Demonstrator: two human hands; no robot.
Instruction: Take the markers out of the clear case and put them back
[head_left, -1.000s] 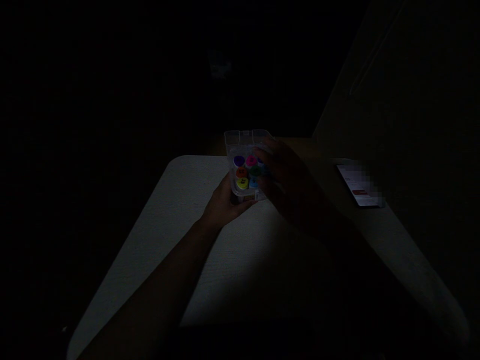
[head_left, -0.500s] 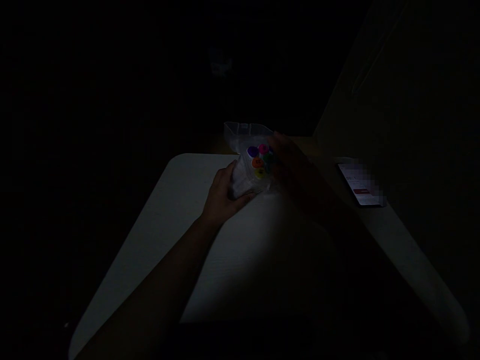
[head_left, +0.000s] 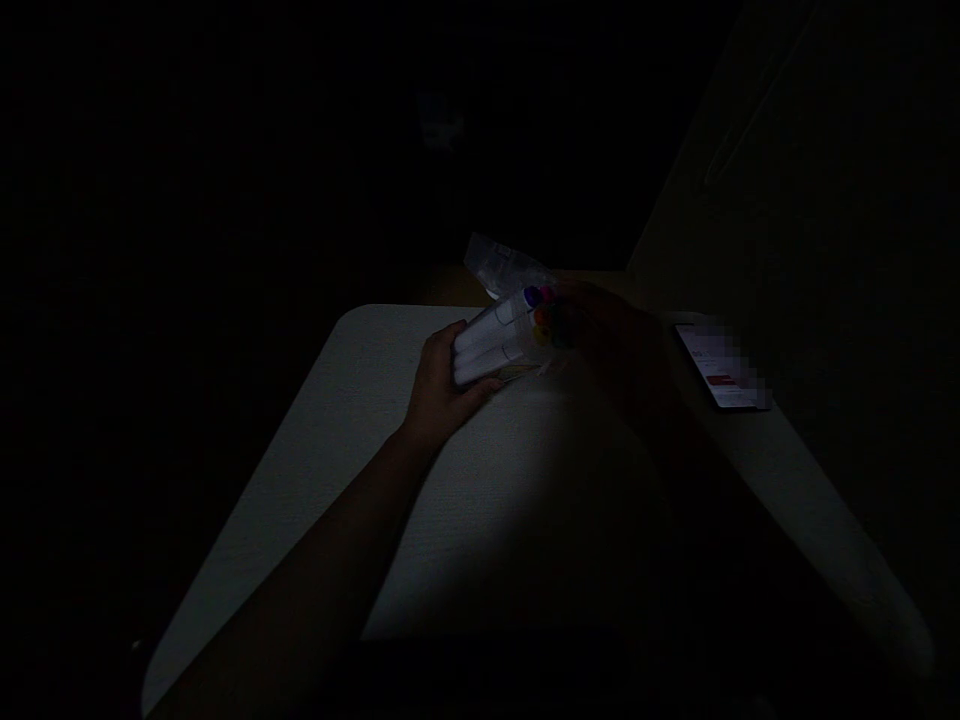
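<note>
Gripping a bundle of white marker pens [head_left: 495,335] in the left hand [head_left: 442,385], grip clenched on the barrels, bundle tilted above the table [head_left: 300,480] at 12 o'clock. Right hand [head_left: 607,335] against the coloured caps [head_left: 541,318], grip unclear in the dark. Clear plastic wrapper [head_left: 502,265] just beyond, 12 o'clock; phone [head_left: 720,365] at 2 o'clock.

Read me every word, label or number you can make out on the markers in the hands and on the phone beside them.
No text can be read.
Marker caps: any marks too small and dark to read.
White marker barrels: no lettering visible in this light.
Phone screen: pixelated, unreadable.
</note>
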